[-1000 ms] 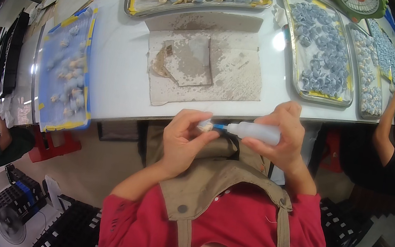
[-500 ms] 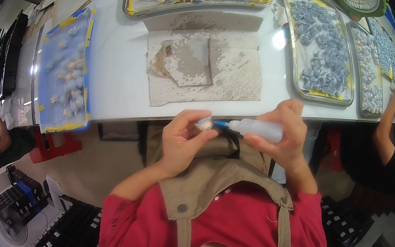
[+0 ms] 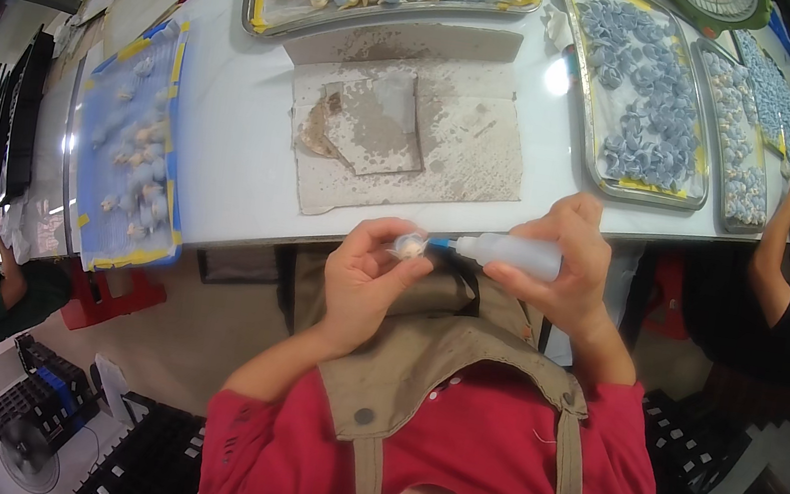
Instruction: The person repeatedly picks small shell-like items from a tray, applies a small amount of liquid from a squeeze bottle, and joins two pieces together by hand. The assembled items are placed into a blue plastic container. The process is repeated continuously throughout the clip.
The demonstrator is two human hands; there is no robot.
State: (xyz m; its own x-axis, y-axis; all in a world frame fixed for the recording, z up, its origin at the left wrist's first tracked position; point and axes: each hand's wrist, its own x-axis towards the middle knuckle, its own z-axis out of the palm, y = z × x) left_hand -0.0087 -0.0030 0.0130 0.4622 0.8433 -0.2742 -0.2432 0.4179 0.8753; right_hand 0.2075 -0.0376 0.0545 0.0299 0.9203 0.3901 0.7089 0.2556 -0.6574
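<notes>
Between the thumb and fingers of my left hand (image 3: pixel 358 277) is a small cream and blue-grey figure piece (image 3: pixel 410 247), partly hidden by the fingertips. My right hand (image 3: pixel 582 268) is wrapped round a translucent white squeeze bottle (image 3: pixel 523 256), tilted nearly level. Its narrow blue nozzle (image 3: pixel 440 243) points left at the piece; whether it touches cannot be made out. Both hands are just in front of the table's near edge, above my brown apron (image 3: pixel 440 355).
Stained cardboard (image 3: pixel 473 157) lies on the white table (image 3: pixel 242 114). Behind it a metal tray (image 3: pixel 345 26) carries many similar pieces. A blue tray (image 3: pixel 105 156) is at left; a tray of blue-grey cup-shaped parts (image 3: pixel 653 101) is at right. Other people's arms (image 3: pixel 778 235) work at both sides.
The piece has turned slightly in my left fingers. My right hand and the bottle have shifted a little to the left.
</notes>
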